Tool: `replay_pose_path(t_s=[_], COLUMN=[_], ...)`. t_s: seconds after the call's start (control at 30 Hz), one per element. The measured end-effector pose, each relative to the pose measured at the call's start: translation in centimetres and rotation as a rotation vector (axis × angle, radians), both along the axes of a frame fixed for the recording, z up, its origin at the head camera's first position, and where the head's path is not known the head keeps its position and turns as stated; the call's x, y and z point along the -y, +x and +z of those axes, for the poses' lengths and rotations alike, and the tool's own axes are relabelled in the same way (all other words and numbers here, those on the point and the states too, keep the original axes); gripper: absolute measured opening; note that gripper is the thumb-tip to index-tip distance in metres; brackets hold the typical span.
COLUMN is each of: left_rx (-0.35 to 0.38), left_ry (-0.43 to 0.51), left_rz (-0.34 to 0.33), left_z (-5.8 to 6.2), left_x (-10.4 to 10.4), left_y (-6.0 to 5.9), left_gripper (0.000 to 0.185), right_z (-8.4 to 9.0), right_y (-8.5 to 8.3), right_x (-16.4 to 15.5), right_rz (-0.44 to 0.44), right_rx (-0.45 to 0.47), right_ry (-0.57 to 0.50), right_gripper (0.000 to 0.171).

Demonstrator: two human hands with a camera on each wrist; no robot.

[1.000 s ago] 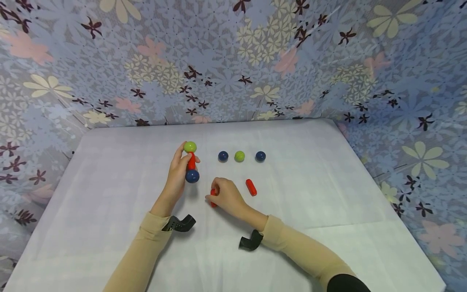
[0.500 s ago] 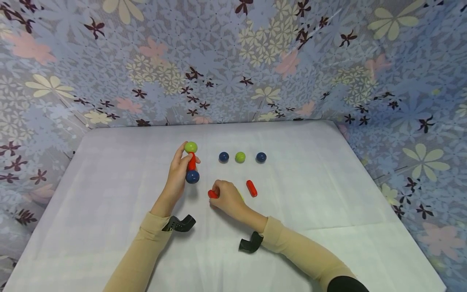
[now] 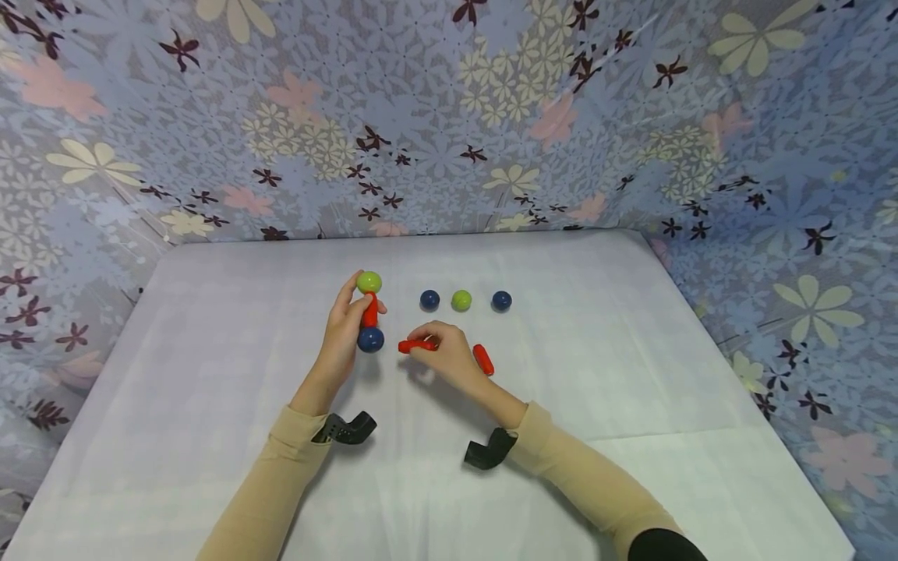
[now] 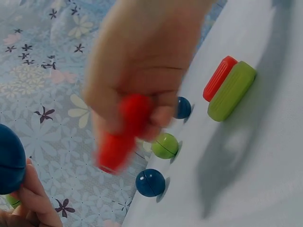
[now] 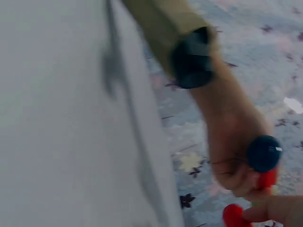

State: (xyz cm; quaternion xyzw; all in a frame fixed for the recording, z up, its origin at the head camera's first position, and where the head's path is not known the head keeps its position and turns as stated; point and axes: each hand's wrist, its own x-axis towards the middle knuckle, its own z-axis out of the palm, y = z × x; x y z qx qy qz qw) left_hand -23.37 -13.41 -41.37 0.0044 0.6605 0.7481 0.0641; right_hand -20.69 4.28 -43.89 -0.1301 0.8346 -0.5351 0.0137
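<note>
My left hand [image 3: 340,331] grips a red stick [image 3: 369,313] with a green ball [image 3: 369,282] at its far end and a blue ball [image 3: 370,340] at its near end. Just to the right, my right hand [image 3: 457,358] pinches a second red stick [image 3: 414,346] above the table, lying roughly sideways and pointing toward the left hand. That stick is blurred in the left wrist view. Beside the right hand another red stick [image 3: 483,359] lies on the table. The left wrist view shows a green stick [image 4: 232,91] against it, which the right hand hides from the head view.
Behind the right hand, a blue ball [image 3: 430,301], a green ball [image 3: 461,301] and another blue ball [image 3: 501,301] stand in a row on the white-covered table [image 3: 631,351]. A flowered cloth [image 3: 435,117] hangs along the table's back edge.
My right hand has lifted the red stick off the table, moved it slightly away from me and turned it sideways. The left hand stays nearly still with its stick and balls.
</note>
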Motion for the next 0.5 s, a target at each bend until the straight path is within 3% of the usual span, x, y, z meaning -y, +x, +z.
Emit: replay_pose_path(t_s=[0.2,0.5], left_rx=[-0.013,-0.008], left_ry=[-0.036,-0.038], left_rz=[-0.004,-0.014], left_z=[0.1,0.1], left_x=[-0.1,-0.2], left_y=[0.0,0.1], left_gripper=[0.05,0.049], right_z=[1.7,3.2], right_y=[-0.7,0.0], right_x=[-0.7,-0.2], right_rz=[0.066,0.143], right_rx=[0.113,0.118], right_ry=[-0.248,-0.303], right_gripper=[0.022,0.024])
